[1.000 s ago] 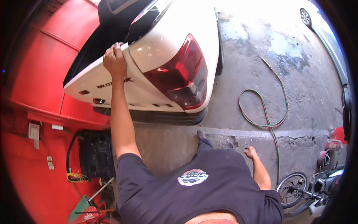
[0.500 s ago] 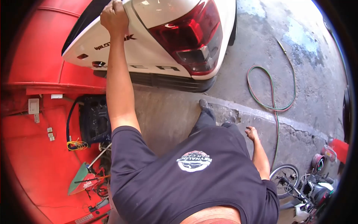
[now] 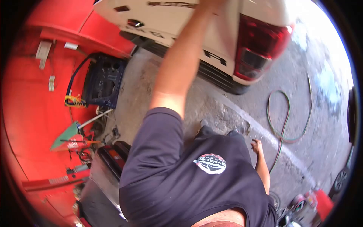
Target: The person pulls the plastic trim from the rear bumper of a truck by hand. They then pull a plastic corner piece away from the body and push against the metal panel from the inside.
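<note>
My left arm (image 3: pixel 177 72) stretches up across the back of a white pickup truck (image 3: pixel 159 19). The wrist meets the top edge of the view, so my left hand is cut off and its fingers do not show. Beneath the forearm are the white tailgate with dark lettering and the dark rear bumper (image 3: pixel 211 73). A red tail light (image 3: pixel 261 41) is to the right of the arm. My right hand (image 3: pixel 257 146) hangs low beside my body, fingers loosely bent and apart, with nothing visible in it.
A red-and-green hose (image 3: pixel 289 109) loops over the concrete floor on the right. Against the red wall (image 3: pixel 26 113) on the left stand a dark vehicle door panel (image 3: pixel 104 79) and a green dustpan-like piece (image 3: pixel 66 136). Blurred motorcycle parts (image 3: pixel 298 204) show at lower right.
The view has turned, shifting the truck rightward and upward. My left hand, earlier closed at the tailgate's upper edge, has left the frame at the top. My right hand stays low.
</note>
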The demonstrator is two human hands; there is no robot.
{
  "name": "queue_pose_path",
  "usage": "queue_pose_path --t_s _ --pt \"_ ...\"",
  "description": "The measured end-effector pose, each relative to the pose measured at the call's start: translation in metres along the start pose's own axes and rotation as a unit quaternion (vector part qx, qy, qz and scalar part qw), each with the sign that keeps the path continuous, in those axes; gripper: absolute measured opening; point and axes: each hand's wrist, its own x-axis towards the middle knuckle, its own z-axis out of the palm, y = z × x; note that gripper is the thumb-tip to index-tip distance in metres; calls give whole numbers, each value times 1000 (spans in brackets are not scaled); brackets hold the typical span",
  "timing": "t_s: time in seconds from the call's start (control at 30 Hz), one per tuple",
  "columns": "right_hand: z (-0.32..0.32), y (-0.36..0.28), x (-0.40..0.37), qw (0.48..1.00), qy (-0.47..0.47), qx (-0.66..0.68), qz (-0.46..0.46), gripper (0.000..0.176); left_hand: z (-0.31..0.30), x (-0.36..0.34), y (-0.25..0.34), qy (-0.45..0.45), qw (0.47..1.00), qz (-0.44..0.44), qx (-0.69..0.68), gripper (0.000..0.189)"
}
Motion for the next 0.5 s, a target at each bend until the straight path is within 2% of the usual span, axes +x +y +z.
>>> queue_pose_path --t_s 0.07,0.1,0.17,0.2,0.23,0.3,0.33,0.37,0.4,0.43,0.47,0.5 --pt "-12 -41 -10 1000 -16 2 18 46 -4 -20 3 166 983 76 -3 38" --pt "-14 -57 -12 1000 -17 0 16 48 -16 -41 6 137 989 62 10 38" --pt "-1 -42 15 999 -3 -30 -18 48 -48 -75 -3 -17 993 -16 -118 44" --pt "-7 -79 2 1000 -19 8 22 48 -68 -104 -9 -63 985 1 -163 47" --pt "-1 -90 7 1000 -14 3 24 50 -92 -139 -14 -108 972 19 -209 52" --pt "8 -130 2 1000 -18 21 7 52 -144 -220 -32 -346 856 -131 -362 52" --pt "13 -155 -4 1000 -18 -3 -12 52 -166 -262 -50 -514 765 -203 -332 51" --pt "29 -156 6 1000 -21 -5 -12 52 -184 -330 -67 -477 766 -228 -366 51" --pt "43 -161 11 999 -38 -1 -25 51 -194 -430 -93 -551 753 -238 -270 52" --pt "56 -168 17 998 -56 3 -39 51 -226 -521 -114 -590 734 -243 -230 56" --pt "71 -171 24 997 -69 1 -44 50 -272 -573 -124 -675 660 -300 -142 45" --pt "86 -174 29 995 -84 -2 -48 48 -310 -643 -137 -706 628 -307 -114 42"
